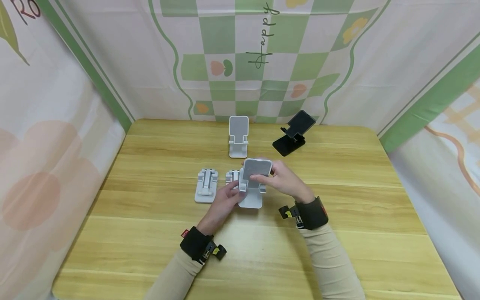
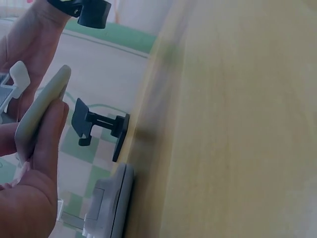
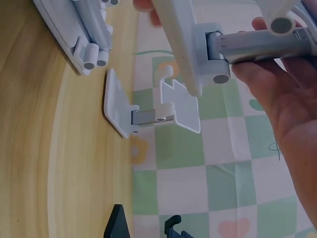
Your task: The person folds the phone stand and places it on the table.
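Between both hands, above the table, is a white phone stand (image 1: 250,201) with its grey-padded holder plate unfolded. My left hand (image 1: 224,203) pinches the stand's base, thumb and fingers on either side of it in the left wrist view. Around the upper part is my right hand (image 1: 288,181), its thumb laid across the grey pad. The right wrist view shows the stand's silver arm (image 3: 267,45) extended from the hinge, with right-hand fingers behind it. Partly hidden behind the held stand lies a folded white stand (image 1: 231,176); another folded white stand (image 1: 206,186) lies left of it.
An unfolded white stand (image 1: 238,130) stands toward the back of the wooden table (image 1: 157,250). To its right is an unfolded black stand (image 1: 300,124), set at an angle. Patterned cloth (image 1: 217,37) hangs behind the table's back edge and along the sides.
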{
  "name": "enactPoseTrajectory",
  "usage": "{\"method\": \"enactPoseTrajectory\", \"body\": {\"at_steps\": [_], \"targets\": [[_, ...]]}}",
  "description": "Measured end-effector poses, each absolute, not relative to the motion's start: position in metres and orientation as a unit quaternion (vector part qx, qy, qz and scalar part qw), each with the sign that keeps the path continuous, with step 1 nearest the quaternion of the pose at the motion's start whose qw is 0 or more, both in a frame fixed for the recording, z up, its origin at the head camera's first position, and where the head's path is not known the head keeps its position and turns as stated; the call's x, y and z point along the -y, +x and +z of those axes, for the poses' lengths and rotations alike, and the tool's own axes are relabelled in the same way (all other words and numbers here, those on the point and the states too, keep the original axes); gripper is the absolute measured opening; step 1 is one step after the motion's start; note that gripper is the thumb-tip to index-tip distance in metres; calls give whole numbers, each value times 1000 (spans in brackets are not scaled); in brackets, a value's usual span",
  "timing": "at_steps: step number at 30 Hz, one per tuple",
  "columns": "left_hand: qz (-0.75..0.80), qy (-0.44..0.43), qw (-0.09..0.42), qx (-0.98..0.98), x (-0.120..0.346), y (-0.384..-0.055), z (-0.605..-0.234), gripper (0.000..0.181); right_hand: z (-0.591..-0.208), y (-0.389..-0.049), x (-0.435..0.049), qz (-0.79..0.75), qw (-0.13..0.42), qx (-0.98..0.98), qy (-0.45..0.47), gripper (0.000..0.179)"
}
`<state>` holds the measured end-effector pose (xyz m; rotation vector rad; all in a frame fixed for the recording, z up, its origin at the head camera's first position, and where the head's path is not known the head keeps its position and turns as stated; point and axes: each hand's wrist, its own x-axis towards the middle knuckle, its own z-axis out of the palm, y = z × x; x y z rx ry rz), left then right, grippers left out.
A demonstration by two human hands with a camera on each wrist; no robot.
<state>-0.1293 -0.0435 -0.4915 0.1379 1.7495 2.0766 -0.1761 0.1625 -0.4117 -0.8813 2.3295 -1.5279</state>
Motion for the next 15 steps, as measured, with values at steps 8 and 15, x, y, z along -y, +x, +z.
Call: {"method": "enactPoseTrajectory", "body": {"at_steps": [8,15], "targets": [[745,59,205,-632,44,-127,-483,53,-413,-176,-160,-521,115,-794,-290,42],[740,67,201,-638,47,-120,-467,52,-413,-173,-159,-528,116,-796,-272,42]]}}
